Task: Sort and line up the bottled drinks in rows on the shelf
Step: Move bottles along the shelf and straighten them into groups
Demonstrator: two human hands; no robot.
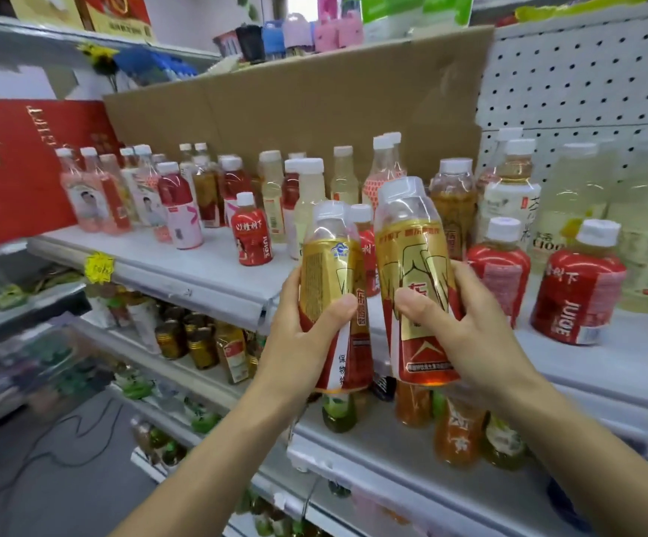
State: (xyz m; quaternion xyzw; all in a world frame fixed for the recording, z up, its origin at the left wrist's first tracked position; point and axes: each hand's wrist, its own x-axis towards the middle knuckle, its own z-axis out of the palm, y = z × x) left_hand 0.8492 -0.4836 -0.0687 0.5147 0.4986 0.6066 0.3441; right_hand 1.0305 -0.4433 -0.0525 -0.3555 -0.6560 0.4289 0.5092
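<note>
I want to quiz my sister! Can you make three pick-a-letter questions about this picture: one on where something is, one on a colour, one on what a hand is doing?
1. Where is the brown cardboard sheet?
A) on the floor
B) behind the bottles on the white shelf
C) in a hand

2. What colour caps have the short red-labelled juice bottles?
A) white
B) black
C) green

3. What is the right hand doing?
A) hanging empty
B) pointing
C) gripping a gold-and-red labelled plastic bottle

1 B: it stands behind the rows.
2 A: the caps are white.
3 C: it wraps round the bottle.
</note>
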